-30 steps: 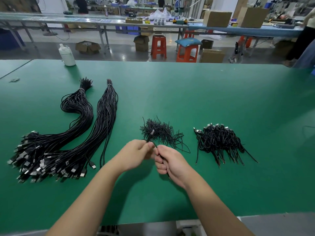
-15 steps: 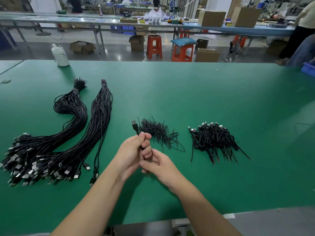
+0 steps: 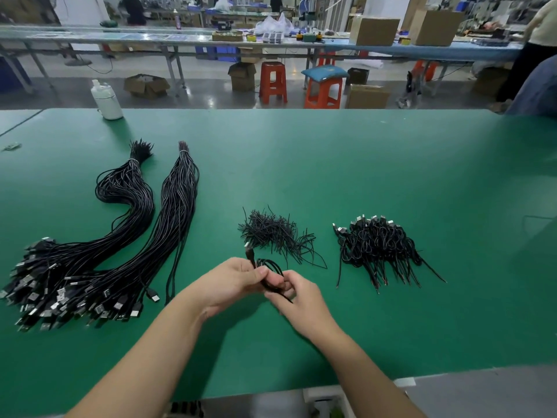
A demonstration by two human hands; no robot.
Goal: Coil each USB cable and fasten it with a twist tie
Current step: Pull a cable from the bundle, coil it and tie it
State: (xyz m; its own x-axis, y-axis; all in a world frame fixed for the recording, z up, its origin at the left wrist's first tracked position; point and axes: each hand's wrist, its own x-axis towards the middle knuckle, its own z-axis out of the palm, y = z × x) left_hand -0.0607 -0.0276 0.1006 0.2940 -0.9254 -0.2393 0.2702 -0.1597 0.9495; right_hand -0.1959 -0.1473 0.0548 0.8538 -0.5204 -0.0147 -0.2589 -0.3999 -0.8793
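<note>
**One cable mid-coil, everything else staged around the hands**

So the USB cable (image 3: 266, 271) being worked on sits right between both hands, lifted a bit off the green surface (image 3: 361, 182). Its plug end pokes up past the left hand (image 3: 232, 282), and a couple of small loops bulge out over the gap toward the right hand (image 3: 297, 297). The left hand's thumb and fingers are clamped on the gathered loops, I'd guess to keep the coil from springing apart. The right hand is curled around the lower part of the cable, with a thin black tail sticking out beneath it. Can't tell if that tail is cable end or a twist tie already going on, it's too small and dark.

The layout makes sense for a production rhythm. The twist tie pile (image 3: 272, 233) lies just beyond the hands, the shortest reach for the thing needed every single cycle. The finished coiled cables (image 3: 376, 248) are heaped off past the right hand, so a done one gets dropped that side. The two loose cable bundles (image 3: 120, 236) are well out to the left, plug ends fanned toward the person, probably so the left hand can pull one by its plug.

A white jug (image 3: 106, 99) stands at the far left edge of the surface, well out of the way.

My read: coil's formed, fastening is the step in hand.
</note>
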